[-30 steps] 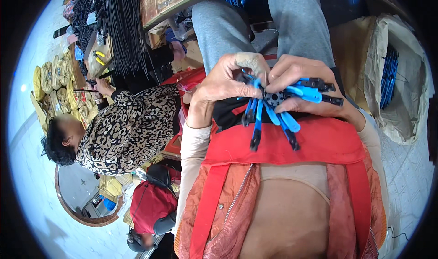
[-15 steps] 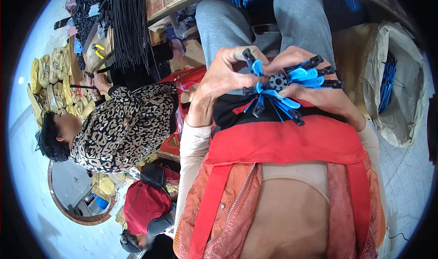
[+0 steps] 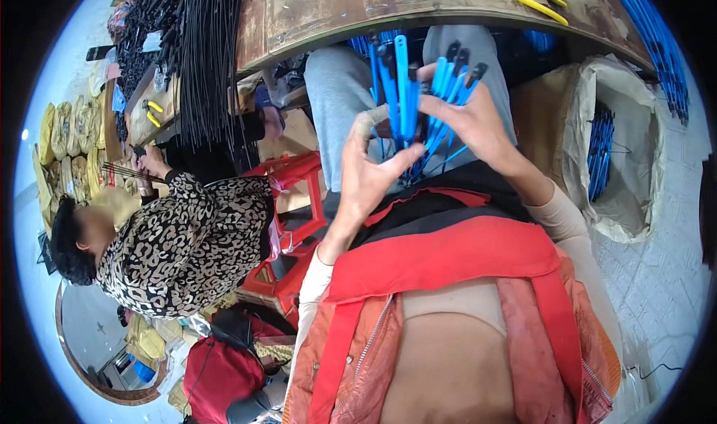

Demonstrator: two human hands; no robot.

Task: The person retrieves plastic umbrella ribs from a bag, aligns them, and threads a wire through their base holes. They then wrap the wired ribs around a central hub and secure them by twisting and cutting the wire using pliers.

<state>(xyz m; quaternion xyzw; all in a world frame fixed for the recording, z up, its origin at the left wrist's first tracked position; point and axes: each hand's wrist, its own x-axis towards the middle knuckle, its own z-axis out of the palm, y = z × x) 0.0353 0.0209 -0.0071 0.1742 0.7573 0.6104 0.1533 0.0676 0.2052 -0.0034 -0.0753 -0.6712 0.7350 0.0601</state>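
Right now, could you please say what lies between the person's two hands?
The head view shows blue strips, some black-tipped, between the left hand and the right hand.

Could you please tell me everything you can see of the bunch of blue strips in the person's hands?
The bunch of blue strips consists of many narrow, bright blue, plastic-looking pieces, several with black parts at their upper ends. The strips spread loosely into two main groups, with their tops pointing toward the wooden table. They are held above the lap, the left hand gripping one side and the right hand the other. The hands hide some parts, and the strips overlap too much to count.
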